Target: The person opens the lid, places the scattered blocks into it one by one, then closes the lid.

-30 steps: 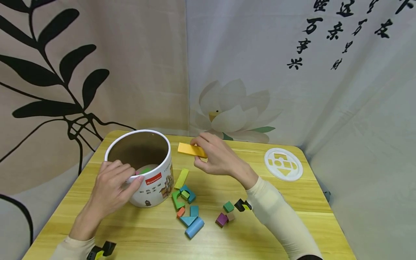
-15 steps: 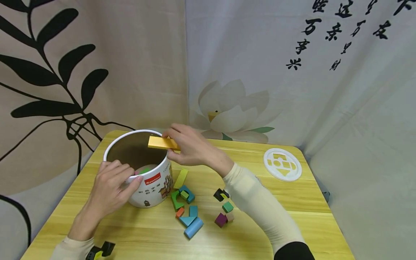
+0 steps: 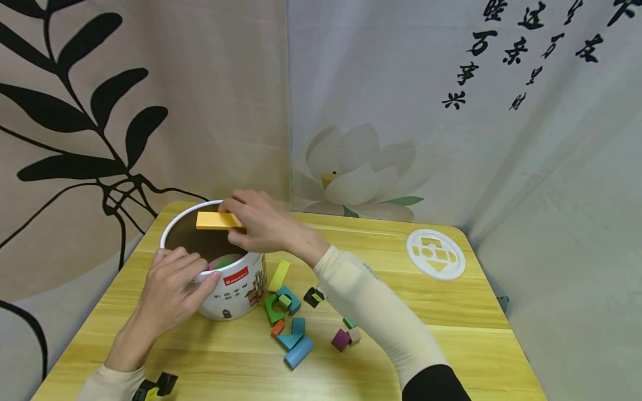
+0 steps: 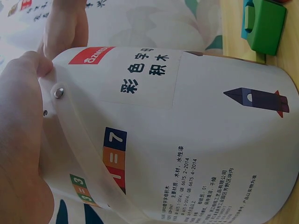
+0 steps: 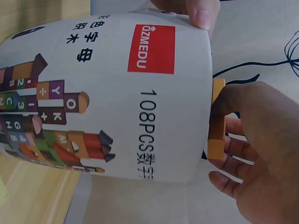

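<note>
A white printed bucket (image 3: pixel 236 289) stands on the left part of the table, its mouth turned up. My left hand (image 3: pixel 173 292) grips the near rim, thumb outside and fingers over the edge. Above the bucket's mouth, my right hand (image 3: pixel 263 223) pinches a flat orange-yellow block (image 3: pixel 215 220) between thumb and fingers. In the right wrist view the block (image 5: pixel 217 140) shows just beyond the rim, with the right hand (image 5: pixel 257 144) behind it. Part of a green piece (image 3: pixel 228 260) shows inside the bucket; the rest of the inside is hidden.
Right of the bucket lie a yellow block (image 3: pixel 278 275), a green arch (image 3: pixel 273 309), a blue cylinder (image 3: pixel 298 352) and several other blocks. Farther right are a purple cube (image 3: pixel 340 340) and two more cubes. A white lid with cut-out shapes (image 3: pixel 436 254) lies at the back right.
My right hand has carried the orange-yellow block leftward, from right of the bucket to over its mouth. The left hand has stayed on the rim.
</note>
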`<state>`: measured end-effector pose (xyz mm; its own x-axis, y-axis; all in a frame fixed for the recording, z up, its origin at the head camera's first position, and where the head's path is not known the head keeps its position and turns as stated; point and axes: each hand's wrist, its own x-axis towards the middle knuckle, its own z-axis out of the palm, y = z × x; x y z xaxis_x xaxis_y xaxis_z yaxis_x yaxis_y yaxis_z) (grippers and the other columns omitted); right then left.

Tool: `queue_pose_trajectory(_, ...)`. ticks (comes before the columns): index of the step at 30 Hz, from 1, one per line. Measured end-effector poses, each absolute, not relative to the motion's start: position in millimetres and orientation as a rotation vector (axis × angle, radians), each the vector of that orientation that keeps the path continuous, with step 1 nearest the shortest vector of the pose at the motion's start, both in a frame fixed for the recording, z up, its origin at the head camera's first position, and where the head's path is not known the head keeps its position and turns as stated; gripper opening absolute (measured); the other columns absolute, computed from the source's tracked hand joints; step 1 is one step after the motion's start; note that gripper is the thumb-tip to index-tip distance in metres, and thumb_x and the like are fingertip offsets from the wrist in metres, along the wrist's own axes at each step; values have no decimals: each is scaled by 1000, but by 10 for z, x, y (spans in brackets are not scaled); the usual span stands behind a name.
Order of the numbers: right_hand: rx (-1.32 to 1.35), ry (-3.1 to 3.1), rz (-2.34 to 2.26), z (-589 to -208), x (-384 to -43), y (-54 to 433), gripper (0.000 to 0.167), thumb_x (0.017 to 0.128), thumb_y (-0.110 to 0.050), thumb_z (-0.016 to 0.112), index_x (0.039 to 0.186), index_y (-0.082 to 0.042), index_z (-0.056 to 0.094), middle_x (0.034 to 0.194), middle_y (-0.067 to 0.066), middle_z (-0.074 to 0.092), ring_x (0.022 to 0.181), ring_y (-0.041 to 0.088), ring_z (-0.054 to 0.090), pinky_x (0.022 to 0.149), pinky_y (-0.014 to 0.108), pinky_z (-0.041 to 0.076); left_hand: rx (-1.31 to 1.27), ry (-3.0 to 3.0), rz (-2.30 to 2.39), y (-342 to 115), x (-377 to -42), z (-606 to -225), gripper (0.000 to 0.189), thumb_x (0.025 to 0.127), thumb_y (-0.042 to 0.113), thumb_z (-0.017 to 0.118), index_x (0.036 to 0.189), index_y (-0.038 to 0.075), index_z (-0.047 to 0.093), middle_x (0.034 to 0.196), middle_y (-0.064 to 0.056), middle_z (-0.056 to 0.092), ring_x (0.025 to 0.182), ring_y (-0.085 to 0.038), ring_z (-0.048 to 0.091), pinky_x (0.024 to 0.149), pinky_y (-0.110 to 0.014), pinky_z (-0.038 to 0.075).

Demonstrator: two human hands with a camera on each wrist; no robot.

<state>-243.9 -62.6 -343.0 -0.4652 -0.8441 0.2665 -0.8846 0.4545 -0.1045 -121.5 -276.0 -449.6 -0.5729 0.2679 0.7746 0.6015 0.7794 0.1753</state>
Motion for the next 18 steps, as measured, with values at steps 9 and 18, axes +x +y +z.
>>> queue_pose_trajectory(9, 1525, -2506, 371, -3466, -2408, -703, 45, 113, -35, 66, 153, -14, 64, 150, 3, 68, 138, 21, 64, 118, 42, 51, -643, -2180, -550, -2737, -1210, -4486, 56, 115, 54, 50, 74, 19, 61, 69, 5, 62, 74, -14, 47, 85, -33, 27)
queue_pose_trajectory(18, 1517, -2536, 355, -3506, -2397, -652, 57, 115, -49, 61, 162, -17, 57, 169, 5, 58, 160, 26, 51, 137, 45, 35, -625, -2239, -555, -2738, -1187, -4476, 53, 114, 52, 51, 76, 17, 63, 71, 4, 63, 76, -15, 48, 86, -35, 28)
